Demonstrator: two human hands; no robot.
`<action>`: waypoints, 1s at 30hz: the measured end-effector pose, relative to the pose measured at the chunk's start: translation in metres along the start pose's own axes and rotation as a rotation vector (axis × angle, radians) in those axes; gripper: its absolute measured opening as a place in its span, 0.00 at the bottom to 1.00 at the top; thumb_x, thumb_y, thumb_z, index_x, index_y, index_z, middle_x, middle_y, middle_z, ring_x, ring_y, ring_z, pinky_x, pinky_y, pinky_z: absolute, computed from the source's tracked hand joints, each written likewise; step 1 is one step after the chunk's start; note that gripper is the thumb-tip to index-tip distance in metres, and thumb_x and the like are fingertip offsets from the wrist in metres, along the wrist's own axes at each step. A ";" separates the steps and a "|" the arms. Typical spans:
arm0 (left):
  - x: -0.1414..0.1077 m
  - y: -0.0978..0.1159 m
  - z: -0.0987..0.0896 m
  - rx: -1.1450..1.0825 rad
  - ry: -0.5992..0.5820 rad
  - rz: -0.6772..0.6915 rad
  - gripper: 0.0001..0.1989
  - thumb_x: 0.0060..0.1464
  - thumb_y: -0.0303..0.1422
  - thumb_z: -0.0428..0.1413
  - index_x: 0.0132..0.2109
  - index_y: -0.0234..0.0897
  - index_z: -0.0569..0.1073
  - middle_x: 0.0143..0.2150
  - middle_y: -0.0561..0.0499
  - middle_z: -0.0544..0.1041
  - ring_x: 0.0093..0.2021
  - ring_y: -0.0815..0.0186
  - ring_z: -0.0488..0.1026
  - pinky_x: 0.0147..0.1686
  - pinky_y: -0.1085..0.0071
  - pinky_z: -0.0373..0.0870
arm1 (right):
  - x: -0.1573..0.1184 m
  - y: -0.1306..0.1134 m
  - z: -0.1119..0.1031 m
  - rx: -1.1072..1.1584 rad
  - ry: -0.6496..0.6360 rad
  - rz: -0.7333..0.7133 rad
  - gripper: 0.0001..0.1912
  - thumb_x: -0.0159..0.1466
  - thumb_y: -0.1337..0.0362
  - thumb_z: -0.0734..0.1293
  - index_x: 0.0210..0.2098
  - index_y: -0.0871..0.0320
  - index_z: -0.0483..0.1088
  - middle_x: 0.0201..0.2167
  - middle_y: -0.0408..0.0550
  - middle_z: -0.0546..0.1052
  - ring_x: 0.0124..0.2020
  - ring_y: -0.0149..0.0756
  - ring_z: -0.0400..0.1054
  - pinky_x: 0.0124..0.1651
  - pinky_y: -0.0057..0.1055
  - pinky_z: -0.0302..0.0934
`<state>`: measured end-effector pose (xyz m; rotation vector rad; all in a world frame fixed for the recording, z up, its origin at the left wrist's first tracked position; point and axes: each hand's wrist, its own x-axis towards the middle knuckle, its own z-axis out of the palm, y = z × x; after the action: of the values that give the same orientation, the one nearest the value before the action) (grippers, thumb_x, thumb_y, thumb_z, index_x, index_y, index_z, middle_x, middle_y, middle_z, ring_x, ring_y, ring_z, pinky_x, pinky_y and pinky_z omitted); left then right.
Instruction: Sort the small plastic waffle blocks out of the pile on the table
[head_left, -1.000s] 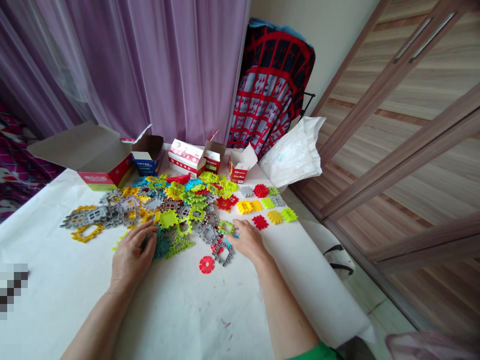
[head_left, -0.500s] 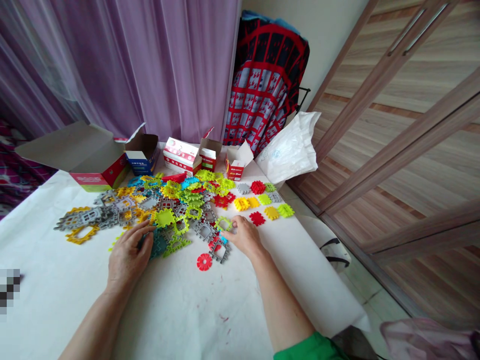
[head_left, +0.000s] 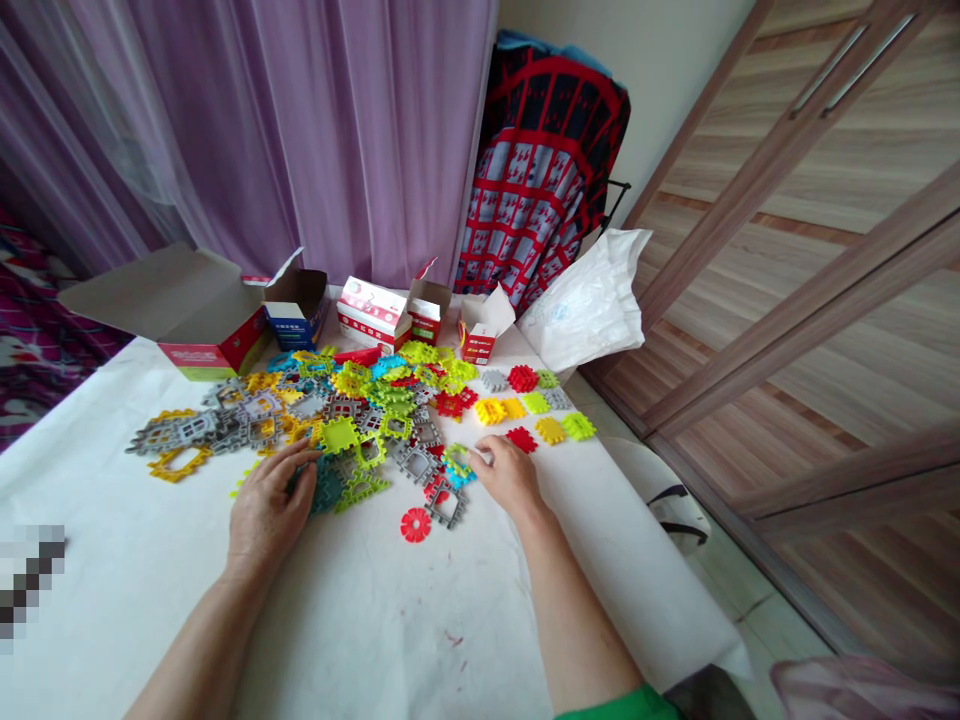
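Note:
A large heap of interlocking plastic waffle-block pieces (head_left: 360,420) in grey, yellow, lime, red and blue lies on the white paper-covered table (head_left: 390,620). My left hand (head_left: 268,510) curls around a teal block piece (head_left: 325,488) at the heap's near edge. My right hand (head_left: 510,476) has its fingertips on a lime-green frame piece (head_left: 457,463), which lies over a blue piece (head_left: 463,478). A grey frame piece (head_left: 445,507) and a red flower-shaped disc (head_left: 415,525) lie just left of my right hand. Several red, yellow, lime and grey pieces lie apart at the right.
Open cardboard boxes (head_left: 210,320) and smaller printed cartons (head_left: 371,315) stand along the table's far edge. A white plastic bag (head_left: 589,300) sits at the back right corner. The table's right edge drops to a tiled floor before wardrobe doors (head_left: 787,250).
My right hand has moved to the right, and the lime-green frame piece has shifted slightly toward me, uncovering more of the blue piece. My left hand stays at the teal piece.

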<state>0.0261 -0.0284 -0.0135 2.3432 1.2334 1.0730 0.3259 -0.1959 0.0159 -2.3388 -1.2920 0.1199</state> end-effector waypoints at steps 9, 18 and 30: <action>0.000 0.002 -0.002 0.014 -0.022 -0.013 0.20 0.62 0.47 0.47 0.44 0.43 0.80 0.54 0.47 0.82 0.54 0.57 0.79 0.57 0.59 0.73 | -0.007 -0.006 -0.005 0.030 -0.103 -0.036 0.19 0.59 0.58 0.74 0.49 0.51 0.74 0.47 0.46 0.80 0.43 0.38 0.74 0.47 0.31 0.64; 0.000 0.004 -0.003 0.009 -0.026 -0.033 0.19 0.62 0.46 0.48 0.44 0.44 0.80 0.54 0.47 0.82 0.53 0.57 0.79 0.56 0.58 0.73 | -0.004 -0.007 -0.007 -0.005 0.094 -0.052 0.29 0.59 0.58 0.74 0.58 0.50 0.69 0.51 0.51 0.79 0.46 0.43 0.74 0.47 0.35 0.67; 0.000 -0.006 -0.002 0.032 -0.031 0.012 0.19 0.62 0.48 0.47 0.43 0.46 0.79 0.55 0.48 0.81 0.54 0.55 0.79 0.56 0.57 0.75 | 0.021 0.048 -0.049 0.076 0.289 0.152 0.30 0.57 0.55 0.73 0.57 0.53 0.66 0.50 0.50 0.81 0.37 0.38 0.76 0.44 0.35 0.68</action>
<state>0.0216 -0.0251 -0.0155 2.3850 1.2360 1.0247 0.3892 -0.2182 0.0420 -2.2863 -0.9549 -0.1158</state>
